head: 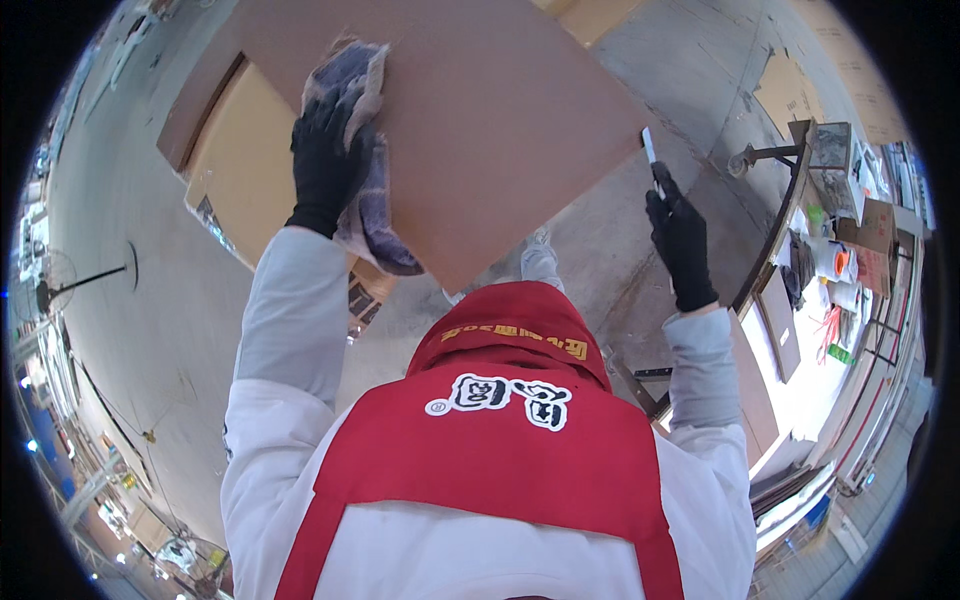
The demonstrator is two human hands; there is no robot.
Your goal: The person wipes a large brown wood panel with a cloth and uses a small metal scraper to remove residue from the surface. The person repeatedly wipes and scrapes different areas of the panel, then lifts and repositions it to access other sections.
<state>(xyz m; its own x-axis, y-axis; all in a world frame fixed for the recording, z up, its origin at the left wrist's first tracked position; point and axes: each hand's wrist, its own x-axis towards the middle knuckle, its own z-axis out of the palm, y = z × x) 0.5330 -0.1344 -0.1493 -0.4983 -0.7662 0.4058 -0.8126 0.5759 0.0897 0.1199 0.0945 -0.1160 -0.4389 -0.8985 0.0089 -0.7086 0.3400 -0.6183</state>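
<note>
My left hand point(330, 154), in a black glove, presses a purple-grey cloth with a pale fleecy edge point(373, 217) onto a large flat brown panel point(495, 142). Part of the cloth hangs over the panel's near-left edge. My right hand point(682, 240), also gloved in black, grips a slim white tool point(649, 146). Its dark-edged tip is close to the panel's right corner; whether it touches cannot be told. The tool may be a small brush. Under the panel's left side shows a tan cardboard-coloured sheet or box point(244, 150).
At right stands a curved-looking workbench point(814, 382) with rolls, a cardboard box point(870, 247) and cloths on it. A caster wheel point(741, 163) juts out from its frame. Cardboard point(787, 90) lies on the concrete floor point(592, 300). A pedestal fan point(56, 289) stands far left.
</note>
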